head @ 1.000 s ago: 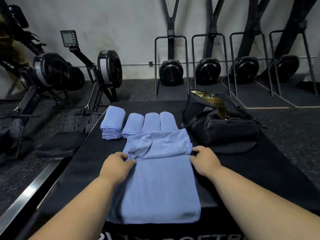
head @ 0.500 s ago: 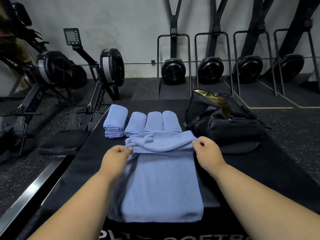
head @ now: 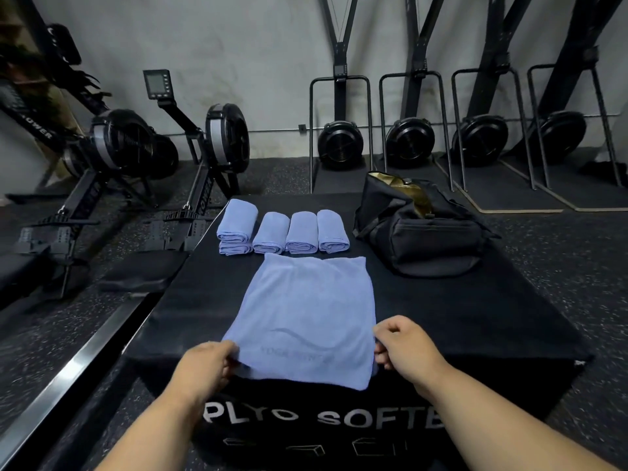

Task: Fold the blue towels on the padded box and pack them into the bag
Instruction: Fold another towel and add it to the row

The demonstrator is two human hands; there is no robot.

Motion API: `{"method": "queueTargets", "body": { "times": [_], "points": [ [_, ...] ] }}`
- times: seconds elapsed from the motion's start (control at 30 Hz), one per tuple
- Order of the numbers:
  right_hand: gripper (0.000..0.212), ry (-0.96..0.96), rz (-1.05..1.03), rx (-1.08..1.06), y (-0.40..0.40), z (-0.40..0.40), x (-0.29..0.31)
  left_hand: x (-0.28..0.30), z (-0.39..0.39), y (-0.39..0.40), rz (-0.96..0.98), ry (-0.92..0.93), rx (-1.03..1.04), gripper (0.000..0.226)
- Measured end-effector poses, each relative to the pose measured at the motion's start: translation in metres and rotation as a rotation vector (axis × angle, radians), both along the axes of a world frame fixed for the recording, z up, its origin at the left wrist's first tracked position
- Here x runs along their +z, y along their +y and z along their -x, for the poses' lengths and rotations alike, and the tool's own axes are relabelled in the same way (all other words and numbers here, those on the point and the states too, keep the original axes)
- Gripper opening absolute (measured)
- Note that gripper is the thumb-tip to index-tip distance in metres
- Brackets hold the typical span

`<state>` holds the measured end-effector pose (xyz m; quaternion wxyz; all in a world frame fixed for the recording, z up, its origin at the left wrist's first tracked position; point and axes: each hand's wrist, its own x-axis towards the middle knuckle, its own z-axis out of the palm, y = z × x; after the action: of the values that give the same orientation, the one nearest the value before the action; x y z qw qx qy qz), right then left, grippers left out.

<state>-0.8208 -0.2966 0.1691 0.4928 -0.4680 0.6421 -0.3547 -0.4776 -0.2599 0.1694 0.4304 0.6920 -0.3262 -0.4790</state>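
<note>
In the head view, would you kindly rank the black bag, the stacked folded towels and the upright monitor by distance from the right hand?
1. Black bag, ahead, slightly right.
2. Stacked folded towels, far-left of the row.
3. Monitor, far left, beyond the box.
Measured from the right hand.

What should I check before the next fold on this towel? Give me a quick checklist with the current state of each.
1. Left hand holds the near left corner of the flat towel: ok.
2. Right hand holds the near right corner: ok.
3. Towel lies flat, no big wrinkles: ok.
4. Near edge square on the padded box: not ok, it overhangs the front edge.
5. Far edge apart from the folded towels: cannot tell, the gap is very narrow.
6. Bag open for packing: ok, its top gapes.
</note>
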Motion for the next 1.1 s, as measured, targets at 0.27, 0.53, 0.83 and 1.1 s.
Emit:
{"method": "queueTargets", "body": {
  "times": [0.27, 0.53, 0.83, 1.1],
  "points": [
    [0.016, 0.295, 0.125, -0.016, 0.031, 0.000, -0.017, -0.025, 0.013, 0.019, 0.001, -0.240, 0.082, 0.021],
    [0.028, 0.594, 0.100, 0.053, 0.039, -0.006, -0.031, -0.039, 0.015, 0.027, 0.100, -0.435, 0.113, 0.034],
    [0.019, 0.283, 0.145, -0.029, 0.042, -0.016, -0.042, -0.050, 0.013, 0.023, 0.065, -0.461, 0.120, 0.022],
    [0.019, 0.071, 0.159, -0.118, 0.044, -0.010, -0.033, -0.050, 0.014, 0.023, 0.063, -0.286, 0.107, 0.015]
  ]
}}
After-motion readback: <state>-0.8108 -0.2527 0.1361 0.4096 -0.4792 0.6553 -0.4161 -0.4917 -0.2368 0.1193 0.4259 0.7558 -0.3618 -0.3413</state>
